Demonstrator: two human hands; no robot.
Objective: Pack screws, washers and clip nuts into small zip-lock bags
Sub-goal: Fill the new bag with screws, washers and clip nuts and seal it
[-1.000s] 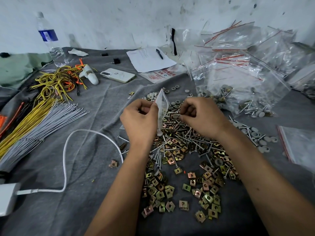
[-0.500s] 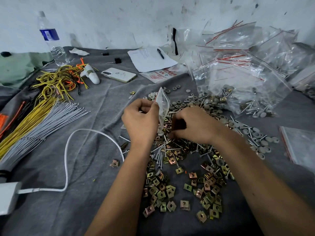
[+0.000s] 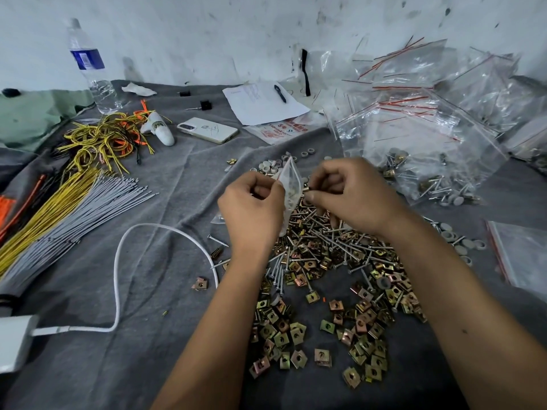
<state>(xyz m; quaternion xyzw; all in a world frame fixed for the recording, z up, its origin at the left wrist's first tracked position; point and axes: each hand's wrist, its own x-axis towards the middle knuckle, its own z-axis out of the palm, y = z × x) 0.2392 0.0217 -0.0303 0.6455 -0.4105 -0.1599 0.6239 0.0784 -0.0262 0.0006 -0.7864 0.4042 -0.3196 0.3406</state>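
Hands: 2, left [image 3: 251, 208] w/ 1 bag [image 3: 291, 184], right [image 3: 352, 196] pinching 1 clip nut [image 3: 307, 189].

your right hand [image 3: 352, 196] hides whatever its fingers pinch; your left hand [image 3: 251, 211] covers the small bag's [image 3: 291, 184] lower half.

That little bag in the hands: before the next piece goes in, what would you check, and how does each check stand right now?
1. Left hand grips the small zip-lock bag: ok.
2. Bag mouth faces up and toward the right hand: ok, though how wide it gapes, cannot tell.
3. Right hand pinches a piece at the bag's mouth: ok; it looks like a brass-coloured clip nut, but too small to be sure.
4. Bag already holds pale washers: ok; count, cannot tell.
5. Screws and clip nuts lie on the grey cloth below the hands: ok.
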